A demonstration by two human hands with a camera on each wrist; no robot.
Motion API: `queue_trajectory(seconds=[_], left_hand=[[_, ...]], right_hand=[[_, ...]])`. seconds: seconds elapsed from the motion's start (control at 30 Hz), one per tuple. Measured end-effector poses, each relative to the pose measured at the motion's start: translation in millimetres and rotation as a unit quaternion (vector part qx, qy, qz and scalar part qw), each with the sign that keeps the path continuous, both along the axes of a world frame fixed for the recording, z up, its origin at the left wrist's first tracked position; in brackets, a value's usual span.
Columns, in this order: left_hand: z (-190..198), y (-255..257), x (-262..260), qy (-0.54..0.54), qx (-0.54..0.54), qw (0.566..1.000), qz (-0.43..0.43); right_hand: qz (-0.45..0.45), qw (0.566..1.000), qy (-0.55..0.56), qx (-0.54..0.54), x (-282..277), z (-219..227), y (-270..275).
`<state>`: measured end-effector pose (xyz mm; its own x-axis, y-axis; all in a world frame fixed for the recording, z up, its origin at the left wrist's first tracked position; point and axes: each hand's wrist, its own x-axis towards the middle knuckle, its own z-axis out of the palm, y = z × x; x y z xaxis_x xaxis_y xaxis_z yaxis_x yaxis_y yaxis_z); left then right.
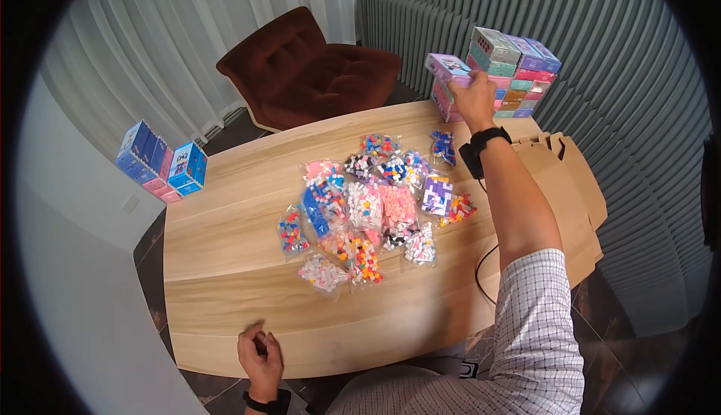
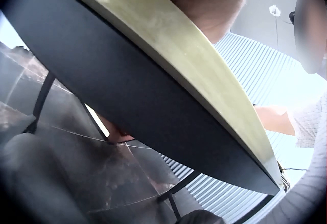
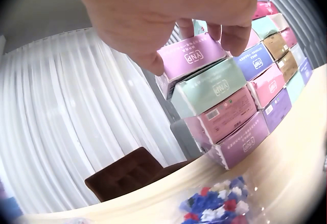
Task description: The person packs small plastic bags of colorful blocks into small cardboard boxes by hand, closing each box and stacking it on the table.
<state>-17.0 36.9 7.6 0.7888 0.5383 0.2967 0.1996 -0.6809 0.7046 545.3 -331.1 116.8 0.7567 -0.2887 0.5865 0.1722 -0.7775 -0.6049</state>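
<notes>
Upper right, the right hand (image 1: 475, 103) has its grip round the purple box (image 3: 188, 56); a sideways knock could topple the stack (image 3: 225, 121). Lower left, the left hand (image 1: 260, 359) hangs loosely curled, empty.

In the head view, at 1 o'clock, the right hand (image 1: 475, 101) hides part of the box (image 1: 448, 66) it grips; the print on the stack (image 1: 516, 62) beside it is too small to read. Bags (image 1: 366, 205) overlap mid-view, partly covering one another. The worktop (image 1: 225, 242) hides the foot of the chair (image 1: 300, 69) at 11 o'clock; the forearm (image 1: 518, 205) covers some cardboard (image 1: 578, 182) at 3 o'clock. In the left wrist view, the left hand (image 1: 260, 355) is cut off at 1 o'clock, and a head (image 2: 310, 30) at 2 o'clock is blurred. In the right wrist view, the bottom edge cuts off a mixed-colour bag (image 3: 219, 203) at 5 o'clock
</notes>
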Motion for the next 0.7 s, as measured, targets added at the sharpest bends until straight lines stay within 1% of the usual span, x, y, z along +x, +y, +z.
queue_trajectory(seconds=[0.07,0.1,0.17,0.23,0.3,0.33,0.37,0.43,0.53,0.63,0.67,0.7], left_hand=[[1.5,-1.0,-1.6,0.003,-0.028,1.0,0.005],[2.9,-2.0,-2.2,0.005,-0.042,0.999,0.008],[7.0,-3.9,-2.5,-0.005,-0.056,0.998,-0.004],[10.8,-7.3,-2.7,-0.015,-0.075,0.997,-0.03],[12.1,-7.8,-4.1,-0.022,-0.094,0.993,-0.068],[1.6,-2.8,-6.8,-0.028,-0.12,0.99,-0.064],[5.2,-3.4,-9.1,-0.021,-0.123,0.989,-0.081],[16.3,-9.0,-6.4,-0.005,-0.131,0.985,-0.116],[16.9,-18.6,4.5,-0.052,-0.106,0.975,-0.19],[28.0,-22.0,8.5,0.018,-0.05,0.973,-0.225],[27.5,-21.5,7.6,0.019,-0.076,0.971,-0.225],[27.9,-20.2,8.0,0.032,-0.076,0.966,-0.246]], right_hand=[[0.076,0.996,-0.035,0.024,-21.4,7.4,15.1],[0.134,0.989,-0.016,0.068,-49.7,24.5,28.0],[0.262,0.959,0.003,0.108,-75.6,15.9,44.3],[0.336,0.939,-0.026,0.072,-140.3,14.5,71.5],[0.448,0.893,0.012,0.044,-213.5,19.8,87.4],[0.51,0.859,0.03,0.044,-244.9,15.7,94.4],[0.569,0.82,0.049,0.044,-273.1,9.9,100.1],[0.618,0.783,0.05,-0.051,-321.1,-3.9,108.0],[0.692,0.711,0.121,-0.037,-374.2,-32.3,113.7],[0.69,0.701,0.178,-0.037,-398.3,-38.7,110.0],[0.685,0.707,0.173,-0.023,-399.7,-41.8,107.7],[0.681,0.711,0.173,-0.018,-400.9,-39.5,104.3]])
